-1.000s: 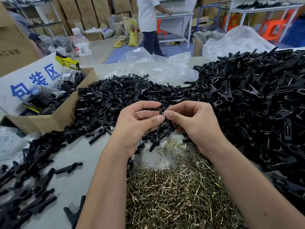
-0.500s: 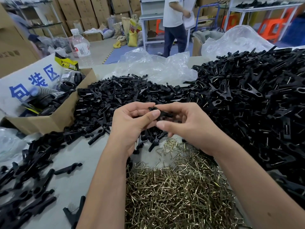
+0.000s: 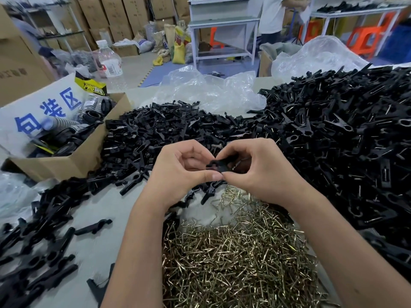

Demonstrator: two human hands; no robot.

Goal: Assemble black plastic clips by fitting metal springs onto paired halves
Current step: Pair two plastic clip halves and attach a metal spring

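Black clip [image 3: 219,165] sits at frame centre, pinched between both hands: left hand [image 3: 180,172] and right hand [image 3: 262,170] each curl fingers around it above the spring pile [image 3: 233,263].

Small black plastic clip [image 3: 219,165], lying roughly level, pinched between curled fingers of left hand [image 3: 182,172] and right hand [image 3: 259,168]. Below, heap of thin brass-coloured bent-wire metal springs [image 3: 235,258]. Around, piles of loose black plastic clip halves [image 3: 329,138].

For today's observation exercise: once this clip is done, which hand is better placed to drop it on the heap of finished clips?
Probably the right hand: it already pinches the clip alongside the left hand, and the finished clips lie on its own side.
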